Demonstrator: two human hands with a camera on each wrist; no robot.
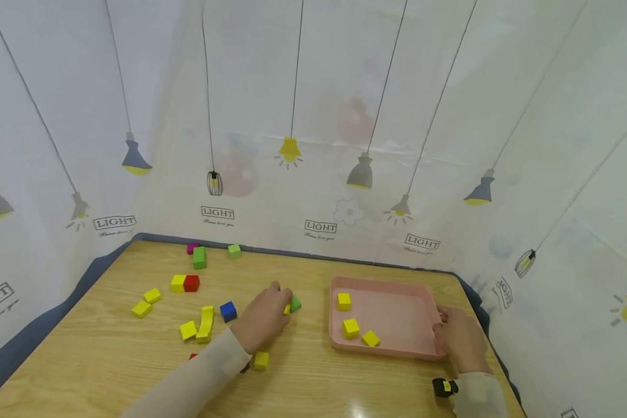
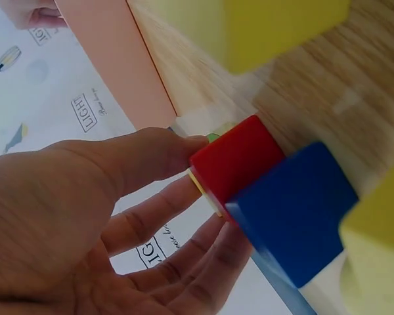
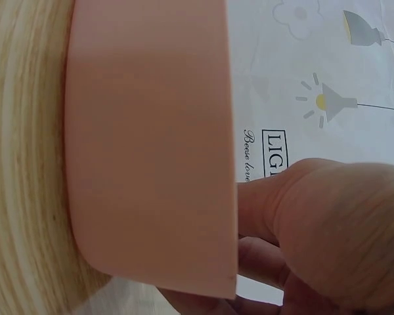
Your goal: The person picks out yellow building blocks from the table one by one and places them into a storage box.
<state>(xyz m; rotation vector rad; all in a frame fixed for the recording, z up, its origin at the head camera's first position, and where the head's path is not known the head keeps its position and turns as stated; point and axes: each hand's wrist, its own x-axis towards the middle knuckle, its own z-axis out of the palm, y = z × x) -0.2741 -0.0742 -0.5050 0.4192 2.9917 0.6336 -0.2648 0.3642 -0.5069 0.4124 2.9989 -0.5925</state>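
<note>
My left hand (image 1: 263,313) reaches over the middle of the table and pinches a yellow block (image 1: 287,310), mostly hidden by the fingers. Just past the fingertips is a green block (image 1: 296,303). In the left wrist view, a red block (image 2: 240,157) and a blue block (image 2: 295,213) stand side by side in front of the fingers and hide most of the yellow block. The pink tray (image 1: 386,352) lies on the right with three yellow blocks (image 1: 350,328) along its left side. My right hand (image 1: 461,339) grips the tray's right rim.
Left of the left hand lie loose yellow blocks (image 1: 188,330), including a curved one (image 1: 205,324), and a red block (image 1: 191,283). Green blocks (image 1: 200,258) and a magenta block (image 1: 192,248) stand near the back edge. Another yellow block (image 1: 261,360) lies beside the left wrist.
</note>
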